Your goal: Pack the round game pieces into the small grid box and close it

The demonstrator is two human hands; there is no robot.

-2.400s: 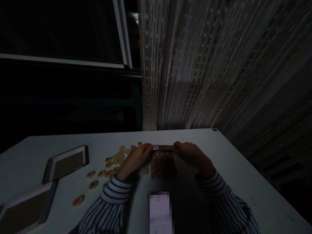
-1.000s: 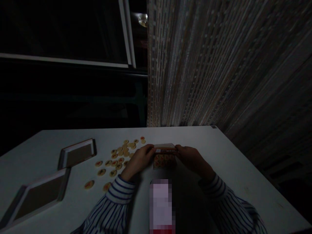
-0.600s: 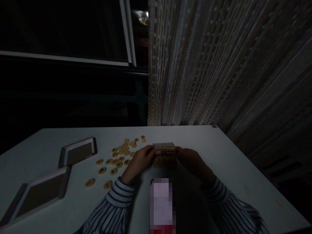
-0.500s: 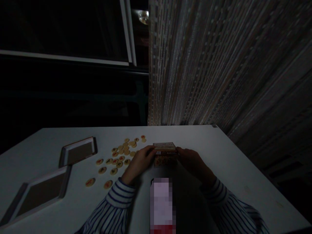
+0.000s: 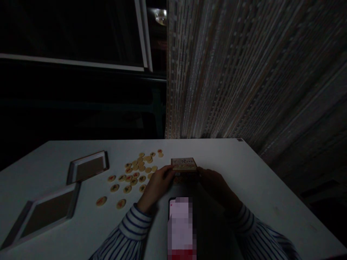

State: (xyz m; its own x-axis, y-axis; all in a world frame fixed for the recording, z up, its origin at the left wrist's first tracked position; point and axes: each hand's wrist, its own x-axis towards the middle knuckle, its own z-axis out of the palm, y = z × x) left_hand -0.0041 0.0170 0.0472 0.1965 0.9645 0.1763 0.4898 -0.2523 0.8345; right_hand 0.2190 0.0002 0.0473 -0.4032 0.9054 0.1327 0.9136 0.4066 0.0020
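Observation:
A folded patterned game board (image 5: 184, 164) lies on the white table (image 5: 260, 187), pinched at both ends. My left hand (image 5: 157, 184) grips its left end with curled fingers. My right hand (image 5: 214, 182) grips its right end, fingers closed, mostly in shadow. Several round yellow game pieces (image 5: 135, 173) with red or dark marks lie scattered just left of my left hand. Both arms wear striped sleeves.
Two shallow white-rimmed box halves lie at the left: the far box half (image 5: 88, 168) and the near box half (image 5: 45, 213). A lit phone (image 5: 180, 224) lies between my forearms. A beaded curtain (image 5: 244, 72) hangs behind the table; a dark window is at the left.
The board has been folded shut over onto itself: its open patterned face, seen earlier toward me, is now hidden, and the top face shows. Both hands kept their grip.

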